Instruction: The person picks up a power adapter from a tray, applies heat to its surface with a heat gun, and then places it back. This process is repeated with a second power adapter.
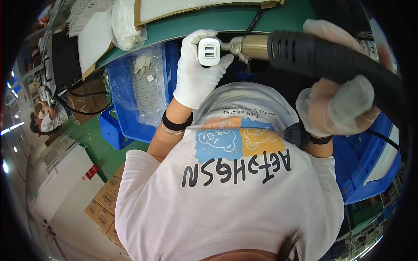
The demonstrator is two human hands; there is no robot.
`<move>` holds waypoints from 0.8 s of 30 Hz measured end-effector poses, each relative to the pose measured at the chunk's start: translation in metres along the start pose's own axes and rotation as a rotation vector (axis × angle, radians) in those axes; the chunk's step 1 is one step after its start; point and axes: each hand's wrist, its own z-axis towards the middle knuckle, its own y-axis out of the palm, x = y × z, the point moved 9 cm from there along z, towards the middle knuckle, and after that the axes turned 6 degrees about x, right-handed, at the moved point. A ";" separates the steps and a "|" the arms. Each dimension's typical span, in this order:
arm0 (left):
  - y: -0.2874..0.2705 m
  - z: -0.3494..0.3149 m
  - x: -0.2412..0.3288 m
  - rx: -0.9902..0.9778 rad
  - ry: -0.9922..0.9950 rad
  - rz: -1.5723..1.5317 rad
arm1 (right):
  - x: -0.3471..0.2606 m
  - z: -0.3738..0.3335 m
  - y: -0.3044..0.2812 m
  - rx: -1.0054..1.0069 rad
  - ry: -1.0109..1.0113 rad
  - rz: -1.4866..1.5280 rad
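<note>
My left hand, in a white glove, holds a white USB car charger or plug between thumb and fingers. Its face with two USB ports points up at me. On the right, my gloved right hand is closed around a thick black-handled tool with a brass-coloured metal collar. The tool's thin metal tip reaches left, close beside the charger; I cannot tell whether they touch. Part of the right hand is hidden behind the tool, which passes close in front of the camera.
A green worktop runs along the far side, with a clear plastic bag and white sheets on it. Blue bins stand at both sides, the left one holding bagged white pieces. Stacked cartons and another person appear at left.
</note>
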 end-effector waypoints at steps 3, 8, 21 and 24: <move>-0.002 0.000 0.001 -0.019 0.017 0.043 | 0.005 -0.001 -0.002 0.031 0.026 0.019; -0.002 0.001 0.007 -0.025 0.073 0.100 | 0.002 -0.005 -0.001 0.023 0.049 0.039; -0.001 -0.001 -0.001 -0.055 0.020 0.082 | 0.002 -0.006 0.002 -0.097 0.074 0.100; 0.000 0.000 0.005 -0.048 0.051 0.115 | 0.001 -0.006 0.003 -0.095 0.084 0.066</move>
